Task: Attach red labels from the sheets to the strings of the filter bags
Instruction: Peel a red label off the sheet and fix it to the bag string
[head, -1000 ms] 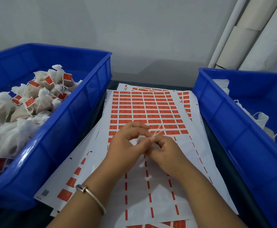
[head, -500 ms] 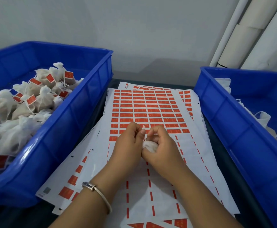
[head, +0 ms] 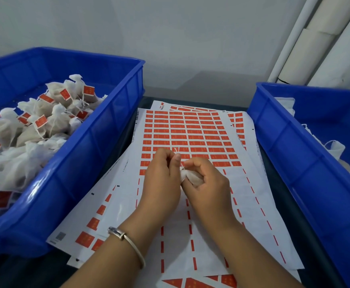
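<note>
Pinching the string [head: 177, 151] in your left hand [head: 163, 175], you clutch the filter bag [head: 191, 178] in your right hand [head: 206, 183] above the label sheet [head: 190, 132].

Two blue plastic bins, a left bin [head: 99, 146] and a right bin [head: 307, 173], flank a dark counter [head: 274, 163] before a pale grey wall [head: 170, 38], where white cylinders [head: 324, 38], possibly pipes or rolled material, lean at upper right; a silver bangle [head: 128, 244] circles one wrist.
</note>
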Tool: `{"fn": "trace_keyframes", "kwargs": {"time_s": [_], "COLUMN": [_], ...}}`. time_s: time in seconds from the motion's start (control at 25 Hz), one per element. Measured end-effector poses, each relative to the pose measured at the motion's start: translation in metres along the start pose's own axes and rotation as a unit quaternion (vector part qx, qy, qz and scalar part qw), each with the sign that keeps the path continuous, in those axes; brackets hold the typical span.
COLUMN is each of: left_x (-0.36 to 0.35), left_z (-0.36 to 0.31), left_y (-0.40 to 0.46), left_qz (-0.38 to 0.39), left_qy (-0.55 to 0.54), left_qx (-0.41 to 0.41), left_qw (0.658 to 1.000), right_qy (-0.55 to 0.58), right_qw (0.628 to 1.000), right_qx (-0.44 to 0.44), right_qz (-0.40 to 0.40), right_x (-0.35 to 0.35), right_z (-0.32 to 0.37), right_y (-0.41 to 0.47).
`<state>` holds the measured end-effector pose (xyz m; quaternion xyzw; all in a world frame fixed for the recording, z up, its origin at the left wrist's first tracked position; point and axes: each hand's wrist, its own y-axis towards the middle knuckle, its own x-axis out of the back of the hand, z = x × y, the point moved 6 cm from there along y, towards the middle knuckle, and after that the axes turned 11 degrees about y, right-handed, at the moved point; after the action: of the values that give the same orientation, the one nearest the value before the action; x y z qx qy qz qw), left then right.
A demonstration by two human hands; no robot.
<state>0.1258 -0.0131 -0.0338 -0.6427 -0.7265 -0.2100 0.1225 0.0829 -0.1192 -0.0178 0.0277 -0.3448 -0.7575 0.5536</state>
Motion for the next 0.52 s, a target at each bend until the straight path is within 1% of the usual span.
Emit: {"fn": "trace_keyframes", "kwargs": {"time_s": [0.12, 0.24, 0.28, 0.36, 0.44, 0.52], "left_x": [-0.004, -0.005, -0.005, -0.004, -0.006, -0.009], "left_z": [0.0, 0.001, 0.001, -0.001, -0.004, -0.007], "left_y": [-0.003, -0.005, -0.004, -0.004, -0.004, -0.006], "left_qz": [0.003, 0.014, 0.019, 0.037, 0.077, 0.125], "left_qy": [-0.027, -0.046, -0.049, -0.067, -0.104, -0.111], "left_qx": [0.005, 0.023, 0.024, 0.012, -0.004, -0.022], "left_qw": [1.0, 0.999, 0.998, 0.997, 0.992, 0.986], "right_qy": [-0.064, -0.09, -0.092, -0.08, -0.058, -0.05], "right_qw": [0.995, 0.99, 0.991, 0.996, 0.998, 0.994], "right_qx": [0.076, 0.104, 0.096, 0.044, -0.032, -0.091], "right_qz": [-0.029, -0.024, -0.016, -0.009, -0.018, -0.02], "right_x": [0.003, 0.004, 0.004, 0.005, 0.01, 0.014], "right_z": [0.009, 0.011, 0.01, 0.003, -0.01, -0.021], "right_y": [0.001, 0.002, 0.002, 0.004, 0.007, 0.012]}}
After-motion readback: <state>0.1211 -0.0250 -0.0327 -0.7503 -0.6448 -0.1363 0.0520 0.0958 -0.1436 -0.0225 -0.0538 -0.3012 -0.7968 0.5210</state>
